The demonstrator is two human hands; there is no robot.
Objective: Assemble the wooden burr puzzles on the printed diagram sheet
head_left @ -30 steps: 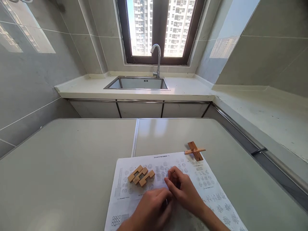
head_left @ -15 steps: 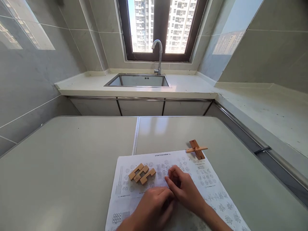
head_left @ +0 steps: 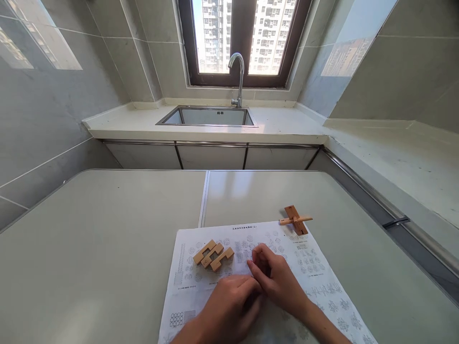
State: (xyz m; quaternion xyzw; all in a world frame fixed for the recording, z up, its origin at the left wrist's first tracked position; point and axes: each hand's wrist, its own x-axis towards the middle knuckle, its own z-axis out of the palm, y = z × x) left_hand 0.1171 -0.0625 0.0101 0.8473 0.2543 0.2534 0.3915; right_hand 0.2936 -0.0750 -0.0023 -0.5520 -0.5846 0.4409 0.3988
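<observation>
My left hand (head_left: 231,301) rests on the printed sheet (head_left: 168,306) in a loose fist. Its palm side is in shadow, and no object shows in it. Beside it, touching or nearly so, lies my right hand (head_left: 278,274), fingers curled and thumb toward the index finger, with nothing visible between them. Just beyond the left hand, three notched wooden puzzle pieces (head_left: 213,255) lie slantwise side by side on the paper. At the sheet's far right corner, a crossed wooden piece (head_left: 295,220) has a flat reddish-brown slat and a paler stick through it.
The sheet lies on a pale table (head_left: 100,248) with a seam (head_left: 204,198) down its middle. Past the table stands a white counter (head_left: 283,119) with a sink (head_left: 208,116) and a curved faucet (head_left: 239,79) under a window. Another counter (head_left: 398,153) runs along the right.
The whole view has shifted slightly as the head moved. Both hands and the wooden pieces keep the same places on the sheet.
</observation>
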